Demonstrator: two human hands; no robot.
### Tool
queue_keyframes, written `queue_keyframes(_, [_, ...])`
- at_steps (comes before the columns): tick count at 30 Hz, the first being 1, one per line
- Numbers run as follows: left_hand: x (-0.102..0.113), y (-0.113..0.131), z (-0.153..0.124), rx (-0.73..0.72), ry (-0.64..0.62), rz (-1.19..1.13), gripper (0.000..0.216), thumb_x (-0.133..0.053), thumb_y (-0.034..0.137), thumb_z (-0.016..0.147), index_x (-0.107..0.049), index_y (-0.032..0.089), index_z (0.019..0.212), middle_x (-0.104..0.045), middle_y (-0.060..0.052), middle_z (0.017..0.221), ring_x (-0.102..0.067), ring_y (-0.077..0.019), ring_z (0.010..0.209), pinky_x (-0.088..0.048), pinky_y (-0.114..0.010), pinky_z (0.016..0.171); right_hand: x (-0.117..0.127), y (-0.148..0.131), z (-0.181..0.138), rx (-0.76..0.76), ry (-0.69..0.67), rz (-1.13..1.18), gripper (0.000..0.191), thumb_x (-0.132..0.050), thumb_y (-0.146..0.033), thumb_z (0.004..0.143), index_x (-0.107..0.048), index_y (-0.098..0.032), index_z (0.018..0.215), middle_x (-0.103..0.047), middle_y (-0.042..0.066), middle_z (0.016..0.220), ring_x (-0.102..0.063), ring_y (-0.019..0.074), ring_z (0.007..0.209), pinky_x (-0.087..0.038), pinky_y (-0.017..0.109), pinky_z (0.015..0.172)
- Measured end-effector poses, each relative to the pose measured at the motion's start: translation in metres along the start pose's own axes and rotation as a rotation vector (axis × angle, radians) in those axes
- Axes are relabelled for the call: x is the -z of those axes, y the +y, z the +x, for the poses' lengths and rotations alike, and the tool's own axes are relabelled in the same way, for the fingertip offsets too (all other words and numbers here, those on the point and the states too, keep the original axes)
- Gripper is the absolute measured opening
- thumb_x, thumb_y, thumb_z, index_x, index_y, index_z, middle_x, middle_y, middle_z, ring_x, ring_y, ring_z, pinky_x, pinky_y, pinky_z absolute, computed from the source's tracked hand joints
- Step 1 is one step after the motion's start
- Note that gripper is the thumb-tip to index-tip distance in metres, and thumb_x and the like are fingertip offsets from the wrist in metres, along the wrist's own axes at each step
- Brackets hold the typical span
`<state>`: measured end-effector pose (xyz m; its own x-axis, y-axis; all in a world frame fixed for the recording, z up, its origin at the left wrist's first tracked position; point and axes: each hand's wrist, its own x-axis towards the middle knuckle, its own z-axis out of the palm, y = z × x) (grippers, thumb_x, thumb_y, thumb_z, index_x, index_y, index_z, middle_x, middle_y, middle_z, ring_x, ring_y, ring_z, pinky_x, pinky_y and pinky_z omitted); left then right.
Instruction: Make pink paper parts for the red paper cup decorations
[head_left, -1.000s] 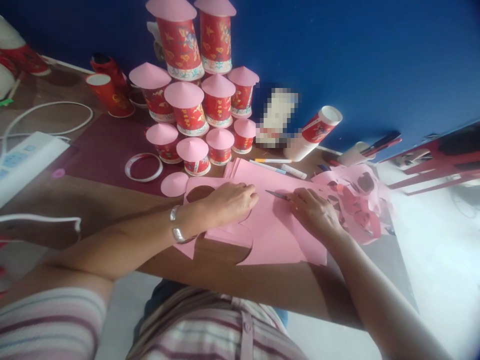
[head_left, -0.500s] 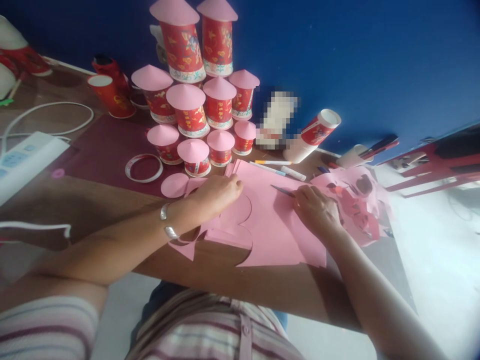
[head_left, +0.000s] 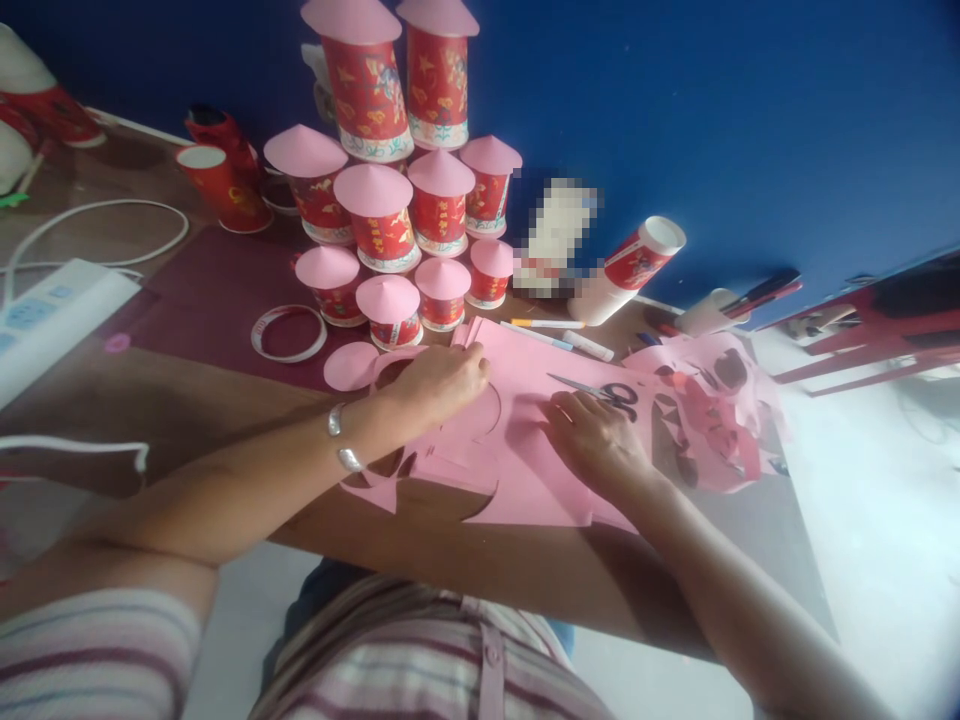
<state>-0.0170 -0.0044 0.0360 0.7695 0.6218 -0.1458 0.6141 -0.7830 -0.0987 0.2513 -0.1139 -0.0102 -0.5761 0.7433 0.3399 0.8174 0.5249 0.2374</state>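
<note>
My left hand [head_left: 442,388], a silver bracelet at its wrist, rests on the near left of the pink paper [head_left: 525,485]. Its fingers are curled in a pinch at the sheet's edge, above a curved cut. Over the middle of the paper is my right hand [head_left: 600,440], fingers bent and slightly apart, with nothing visible in them. Just beyond its knuckles lie scissors [head_left: 619,395] with dark handles, blades pointing left. A cut pink paper circle [head_left: 351,366] lies left of the sheets.
Several red paper-cup towers with pink cone roofs [head_left: 385,298] stand behind the paper. Pink scraps [head_left: 720,425] lie at right. Markers [head_left: 589,346], a white ring [head_left: 289,334] and a power strip [head_left: 64,325] are on the table. A red cup [head_left: 645,255] leans near the blue wall.
My right hand has let go of the scissors, which now lie on the paper, and has moved left and slightly nearer me. The pink sheet has shifted a little left. My left hand barely moved.
</note>
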Motion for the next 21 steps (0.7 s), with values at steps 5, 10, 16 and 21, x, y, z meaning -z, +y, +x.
queue_keyframes(5, [-0.003,0.0,-0.002,0.023,-0.009,0.0,0.043,-0.052,-0.015,0.089,-0.082,0.007,0.11,-0.081,-0.019,0.108,-0.076,-0.0216,0.079,-0.036,-0.031,0.058,-0.007,0.007,0.003,-0.039,-0.013,-0.026,0.02,-0.065,-0.014,0.114,-0.081,-0.02,0.104,-0.08,0.009,0.106,-0.066,0.0195,0.088,-0.04,0.035,0.068])
queue_keyframes(10, [-0.009,0.002,-0.003,0.027,0.032,-0.03,0.039,-0.054,-0.014,0.089,-0.082,0.007,0.106,-0.08,-0.02,0.1,-0.075,-0.0236,0.074,-0.04,-0.032,0.06,-0.015,0.018,-0.001,-0.088,-0.012,-0.038,0.022,-0.061,-0.009,0.11,-0.08,-0.019,0.104,-0.077,0.008,0.099,-0.061,0.0187,0.083,-0.033,0.035,0.063])
queue_keyframes(16, [-0.011,0.0,-0.007,0.053,0.047,-0.008,0.035,-0.058,-0.013,0.089,-0.083,0.009,0.099,-0.08,-0.019,0.095,-0.077,-0.0256,0.073,-0.038,-0.032,0.059,-0.018,0.022,-0.002,-0.087,-0.035,-0.064,0.029,-0.058,-0.001,0.104,-0.08,-0.019,0.113,-0.076,0.007,0.097,-0.056,0.0183,0.079,-0.03,0.035,0.064])
queue_keyframes(21, [-0.006,0.008,-0.012,0.002,0.134,-0.013,0.032,-0.056,-0.011,0.095,-0.079,0.011,0.096,-0.077,-0.014,0.089,-0.075,-0.0246,0.076,-0.037,-0.033,0.06,-0.019,0.021,0.004,-0.058,-0.028,-0.095,0.027,-0.057,0.0,0.105,-0.078,-0.017,0.103,-0.072,0.006,0.09,-0.056,0.0187,0.079,-0.03,0.036,0.063])
